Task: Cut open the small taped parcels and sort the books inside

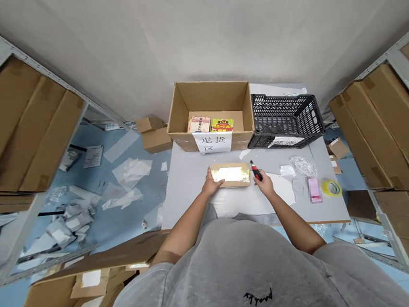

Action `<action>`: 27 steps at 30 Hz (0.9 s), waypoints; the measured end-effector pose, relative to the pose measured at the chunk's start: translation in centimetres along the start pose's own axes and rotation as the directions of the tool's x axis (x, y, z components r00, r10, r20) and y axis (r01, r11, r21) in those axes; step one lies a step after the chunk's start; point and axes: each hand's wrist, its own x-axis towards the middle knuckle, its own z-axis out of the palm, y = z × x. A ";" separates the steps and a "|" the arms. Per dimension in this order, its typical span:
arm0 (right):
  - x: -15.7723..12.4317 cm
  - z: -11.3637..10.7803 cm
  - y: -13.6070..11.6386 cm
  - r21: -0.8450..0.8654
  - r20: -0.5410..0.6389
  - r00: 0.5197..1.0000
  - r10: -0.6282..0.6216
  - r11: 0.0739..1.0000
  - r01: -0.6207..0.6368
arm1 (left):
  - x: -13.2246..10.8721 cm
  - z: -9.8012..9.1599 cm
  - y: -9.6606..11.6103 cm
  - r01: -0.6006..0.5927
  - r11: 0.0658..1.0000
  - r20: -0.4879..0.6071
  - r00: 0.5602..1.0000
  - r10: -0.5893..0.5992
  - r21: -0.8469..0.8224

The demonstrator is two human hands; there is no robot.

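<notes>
A small cardboard box with shiny tape and a white label on top lies on the table in front of me. My left hand grips its left end, thumb over the front edge and fingers along the side. In my right hand is a red and black utility knife, pointing away from me just off the box's right end. Whether its blade is out is too small to tell. A white plastic mailer or sheet lies under my right hand and along the table's front.
Behind stand an open carton holding several small colourful boxes and a black plastic crate. Bubble wrap, a pink item and a tape roll lie at right. Loaded shelves flank the table; an open carton sits at lower left.
</notes>
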 end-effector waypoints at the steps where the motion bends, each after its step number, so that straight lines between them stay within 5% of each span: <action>1: 0.1 0.2 -1.7 -0.048 0.038 0.996 -0.086 0.995 0.088 | 0.2 0.0 0.0 -0.005 1.000 0.004 1.000 0.005 -0.013; 5: 0.9 1.7 -7.7 -0.315 0.190 0.963 -0.189 0.918 0.242 | 0.6 -0.2 0.1 -0.001 1.000 0.020 1.000 0.002 -0.018; 9: 1.6 3.4 -10.8 -0.395 0.224 0.950 -0.219 0.870 0.294 | 0.8 -0.2 0.4 0.059 0.998 0.041 0.997 -0.060 0.028; 15: 1.8 5.6 -11.2 -0.337 0.344 0.907 -0.243 0.869 0.361 | 1.1 0.0 0.8 0.082 0.995 0.046 0.996 -0.079 -0.058; 27: 1.7 5.6 -11.5 -0.464 0.276 0.940 -0.202 0.828 0.314 | 0.9 0.1 1.0 -0.020 0.975 0.051 0.998 0.032 -0.222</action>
